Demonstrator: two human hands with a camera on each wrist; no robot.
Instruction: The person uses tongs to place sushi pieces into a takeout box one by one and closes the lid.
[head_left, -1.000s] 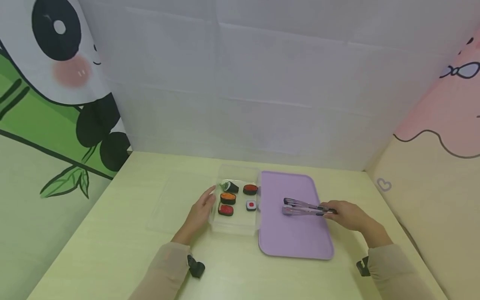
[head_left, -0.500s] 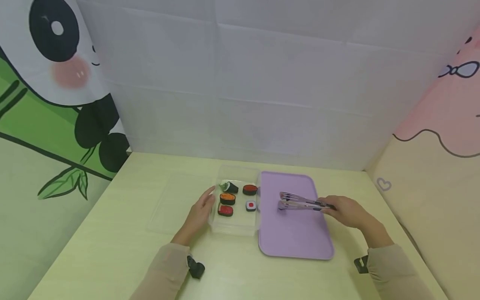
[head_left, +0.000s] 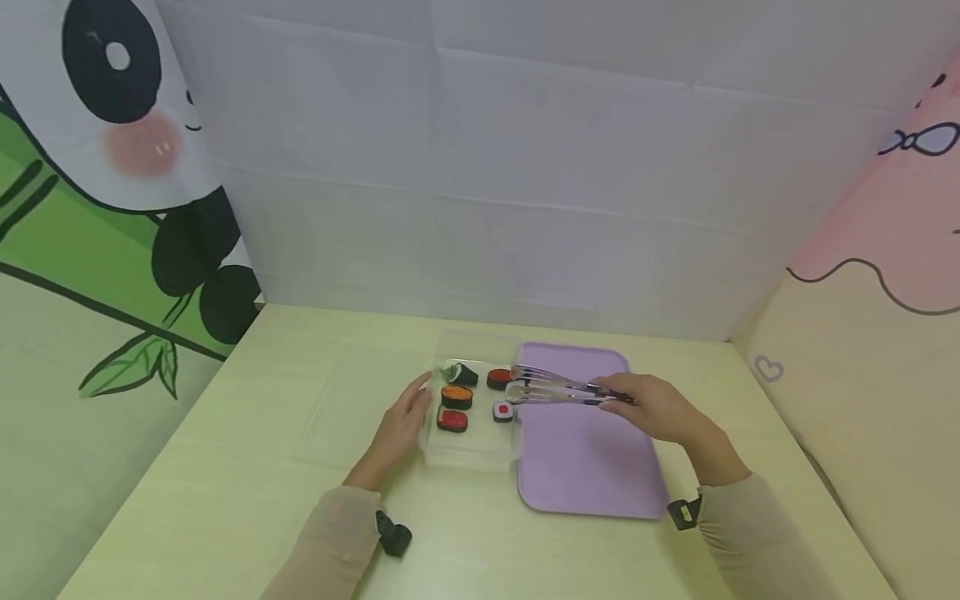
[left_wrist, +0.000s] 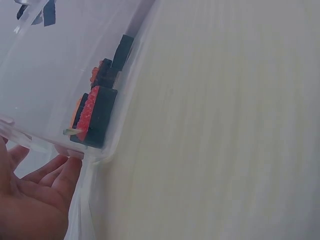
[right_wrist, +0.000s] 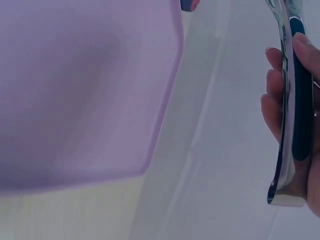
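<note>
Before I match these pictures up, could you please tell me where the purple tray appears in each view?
Head: the purple tray lies right of centre, beside the clear container.
Left wrist: not in it, as far as I can make out.
Right wrist: the purple tray fills most of the left side.
Shared landmark: the tongs in the right hand, visible in head and right wrist views.

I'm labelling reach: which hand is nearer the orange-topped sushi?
Left. The left hand is at the left side of the clear container, close to the orange-topped sushi; the right hand is farther off, to its right, holding tongs.
</note>
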